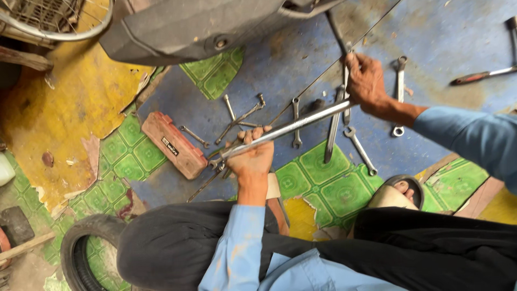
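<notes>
Head view: both hands grip a long steel bar [285, 129], left hand [252, 156] fingers wrapped right of the red oblong case [173, 144] with its dark label; right hand [366, 81] apparently closed farther along.

long chrome socket wrench [291, 127]; tilted above floor; gripped at both ends
</notes>
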Available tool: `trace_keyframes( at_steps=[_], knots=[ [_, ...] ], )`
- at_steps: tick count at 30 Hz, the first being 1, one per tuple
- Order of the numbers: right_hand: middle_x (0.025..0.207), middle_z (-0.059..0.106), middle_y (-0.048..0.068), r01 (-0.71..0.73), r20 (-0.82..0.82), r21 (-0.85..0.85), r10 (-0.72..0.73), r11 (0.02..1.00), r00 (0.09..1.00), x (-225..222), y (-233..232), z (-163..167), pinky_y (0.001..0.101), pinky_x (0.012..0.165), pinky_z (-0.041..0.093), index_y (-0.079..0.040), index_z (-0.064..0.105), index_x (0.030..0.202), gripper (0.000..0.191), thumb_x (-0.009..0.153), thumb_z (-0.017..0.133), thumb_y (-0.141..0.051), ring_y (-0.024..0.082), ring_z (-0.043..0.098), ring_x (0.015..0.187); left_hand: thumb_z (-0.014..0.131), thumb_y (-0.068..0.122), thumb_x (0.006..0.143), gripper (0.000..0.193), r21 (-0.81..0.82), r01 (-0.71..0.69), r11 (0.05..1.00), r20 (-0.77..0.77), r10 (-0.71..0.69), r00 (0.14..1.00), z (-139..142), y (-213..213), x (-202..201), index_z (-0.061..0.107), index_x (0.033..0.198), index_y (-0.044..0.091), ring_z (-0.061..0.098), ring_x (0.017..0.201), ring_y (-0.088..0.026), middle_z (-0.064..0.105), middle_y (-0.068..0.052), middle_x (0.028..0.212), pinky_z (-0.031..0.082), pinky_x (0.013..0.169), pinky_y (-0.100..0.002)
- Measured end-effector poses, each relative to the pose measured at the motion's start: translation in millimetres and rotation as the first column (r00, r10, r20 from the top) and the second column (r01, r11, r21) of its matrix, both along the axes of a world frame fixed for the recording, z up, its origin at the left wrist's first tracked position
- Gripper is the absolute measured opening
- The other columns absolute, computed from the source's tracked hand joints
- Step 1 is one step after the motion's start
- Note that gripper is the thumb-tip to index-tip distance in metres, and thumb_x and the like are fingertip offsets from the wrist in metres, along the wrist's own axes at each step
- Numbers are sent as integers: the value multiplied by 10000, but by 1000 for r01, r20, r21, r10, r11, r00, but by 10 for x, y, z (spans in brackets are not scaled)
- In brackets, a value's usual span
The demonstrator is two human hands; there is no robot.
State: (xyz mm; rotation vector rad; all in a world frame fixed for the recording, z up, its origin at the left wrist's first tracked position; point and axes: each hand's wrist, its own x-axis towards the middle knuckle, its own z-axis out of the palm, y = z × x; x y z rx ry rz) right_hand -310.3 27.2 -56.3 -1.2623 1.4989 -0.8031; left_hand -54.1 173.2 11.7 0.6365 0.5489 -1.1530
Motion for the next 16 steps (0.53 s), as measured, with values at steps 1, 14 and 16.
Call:
trace_keyframes(
  at_steps=[1,14,16],
  knots=[
    [633,433,-8,14,12,40,-15,999,1000,17,-17,6,309,437,357,-16,655,1026,407,1144,494,-371,96,434,524,427,474,848,438,-8,-16,1000,-5,16,1000,-97,7,11,525,643,99,434,574,-248,423,-58,534,448,789,-490],
    [669,571,71,36,-162,-221,-73,975,984,306,-93,-3,365,493,417,-47,732,1122,332,1137,538,-317,157,537,559,493,476,823,446,143,-118,983,-121,136,983,-963,-73,191,533,684,54,545,616,-277,529,-94,599,503,761,-480],
    [672,580,83,46,-203,-266,-103,963,974,304,-109,13,394,517,435,-56,740,1132,320,1145,561,-322,180,546,570,480,702,729,659,165,-115,979,-115,135,984,-976,-105,127,505,640,50,521,577,-274,519,-108,573,494,733,-474]
  ],
)
